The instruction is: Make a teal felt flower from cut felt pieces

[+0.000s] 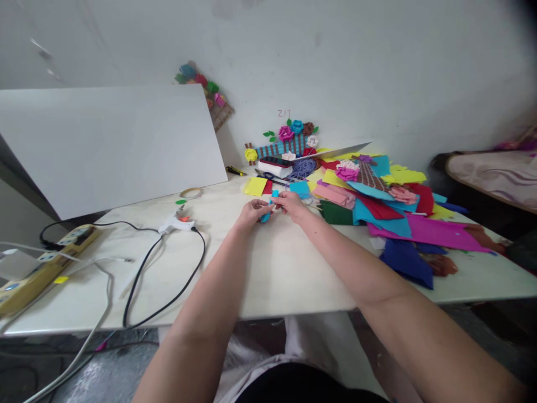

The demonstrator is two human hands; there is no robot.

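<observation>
Both hands meet over the middle of the white table [289, 268], pinching one small piece of blue crepe paper [265, 216]. My left hand [253, 211] has its fingers closed on the lower part. The fingers of my right hand [289, 202] close on its upper part. A small whitish bit shows between the fingertips, too small to name. Just beyond the hands lie a yellow paper square [255, 186], a blue paper square [300, 188] and dark-handled scissors [272, 178].
A glue gun [177, 223] with a looping black cord lies left, near a yellow power strip [50, 268]. A large white board [113, 145] leans at the back left. Coloured crepe paper [436, 232] is heaped right. A paper-flower piece [281, 146] stands against the wall.
</observation>
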